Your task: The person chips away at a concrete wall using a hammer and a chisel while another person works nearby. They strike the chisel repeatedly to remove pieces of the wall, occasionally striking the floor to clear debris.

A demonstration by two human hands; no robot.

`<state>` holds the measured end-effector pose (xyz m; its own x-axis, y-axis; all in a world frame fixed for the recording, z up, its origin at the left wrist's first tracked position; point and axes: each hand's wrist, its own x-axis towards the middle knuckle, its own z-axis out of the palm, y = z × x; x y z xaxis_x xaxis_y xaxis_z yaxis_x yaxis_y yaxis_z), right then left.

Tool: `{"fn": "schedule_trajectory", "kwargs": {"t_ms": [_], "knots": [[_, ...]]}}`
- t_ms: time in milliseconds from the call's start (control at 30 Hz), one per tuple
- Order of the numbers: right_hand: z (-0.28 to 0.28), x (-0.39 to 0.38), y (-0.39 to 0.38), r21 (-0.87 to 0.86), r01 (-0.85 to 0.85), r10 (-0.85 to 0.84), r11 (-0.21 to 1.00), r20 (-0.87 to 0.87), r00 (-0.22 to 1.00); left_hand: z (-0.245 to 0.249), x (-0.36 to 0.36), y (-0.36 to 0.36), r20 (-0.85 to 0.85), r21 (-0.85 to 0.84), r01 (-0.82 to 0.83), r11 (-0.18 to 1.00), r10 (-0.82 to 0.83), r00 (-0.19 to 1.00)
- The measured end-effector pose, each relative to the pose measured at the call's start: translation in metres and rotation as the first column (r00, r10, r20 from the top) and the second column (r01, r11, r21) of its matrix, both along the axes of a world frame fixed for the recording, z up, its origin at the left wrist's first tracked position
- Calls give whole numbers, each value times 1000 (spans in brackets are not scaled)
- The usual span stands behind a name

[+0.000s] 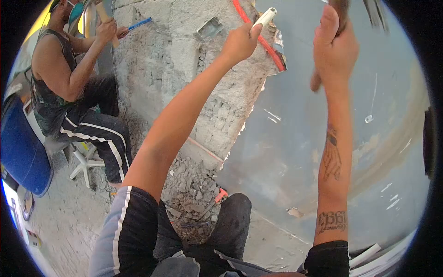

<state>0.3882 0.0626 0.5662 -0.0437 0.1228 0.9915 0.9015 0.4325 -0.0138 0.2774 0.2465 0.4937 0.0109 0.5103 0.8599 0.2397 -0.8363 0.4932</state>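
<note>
My left hand (241, 44) is wrapped around a tool with a white handle (265, 17), held up against the broken wall; its working end is hidden. Close by, a red corrugated conduit (267, 48) runs down the exposed masonry. My right hand (336, 53), raised at the upper right, grips the wooden handle of a hammer (315, 81). Part of the hammer leaves the top of the view. A blurred metal piece (376, 15) beside it looks like its head. Left of my left hand, a metal electrical box (209, 29) sits in the chipped wall (170, 69).
A co-worker (69, 69) at the left holds a blue chisel (140, 23) and a wooden-handled mallet or hammer (102, 14). Rubble (189, 184) with an orange piece (221, 195) lies between my knees and the wall. Grey painted wall (295, 138) continues rightward. A blue container (23, 143) stands left.
</note>
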Motion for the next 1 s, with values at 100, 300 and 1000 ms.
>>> {"fn": "schedule_trajectory", "kwargs": {"t_ms": [100, 300, 1000], "knots": [[-11, 27, 47, -125, 156, -147, 980, 79, 986, -1, 4, 9, 31, 16, -54, 998, 54, 998], [-20, 47, 35, -391, 294, -232, 872, 198, 952, -5, -5, -3, 26, 44, -74, 996, 73, 997], [-1, -9, -10, 148, -114, 119, 982, -27, 992, -17, 12, 4, -82, 25, -150, 988, 152, 985]]}}
